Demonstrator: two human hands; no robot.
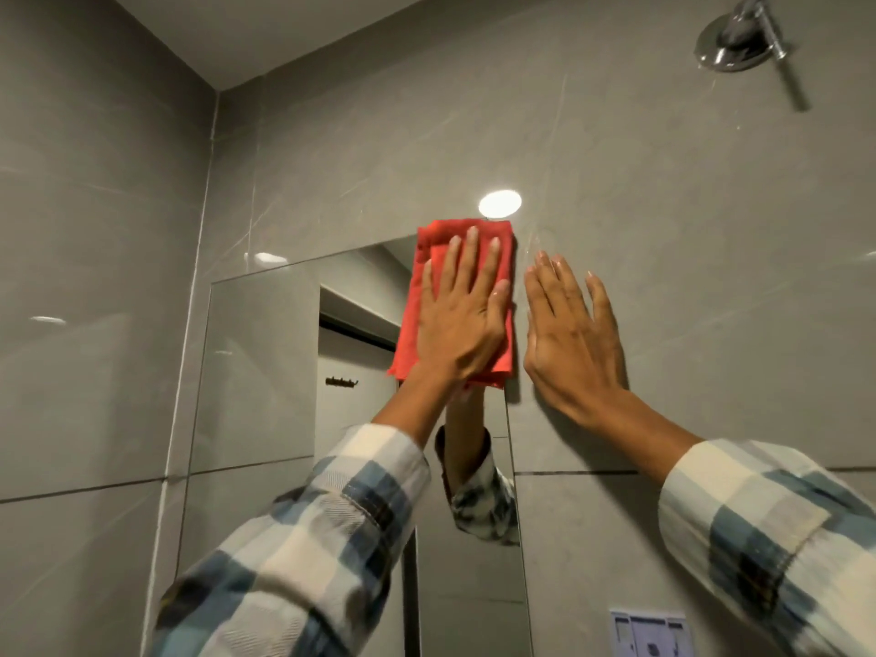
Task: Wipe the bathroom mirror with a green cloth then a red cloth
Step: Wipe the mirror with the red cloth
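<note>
The left hand (462, 320), spread flat, presses the folded red cloth (502, 258) onto the frameless wall mirror's (260, 367) top right corner; the right hand (576, 343), open and empty, likely braces against the grey tiled wall (687, 206).

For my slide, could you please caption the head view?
Left hand presses red cloth on mirror's top corner; right hand braces on wall tile.

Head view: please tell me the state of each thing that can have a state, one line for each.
Red cloth: folded, pressed flat on the mirror's top right corner.
Left hand: open, fingers spread on the cloth.
Right hand: open, flat on the wall tile, holding nothing.
Mirror: mounted on the wall, corner covered by the cloth.
Shower head: no water visible.
</note>
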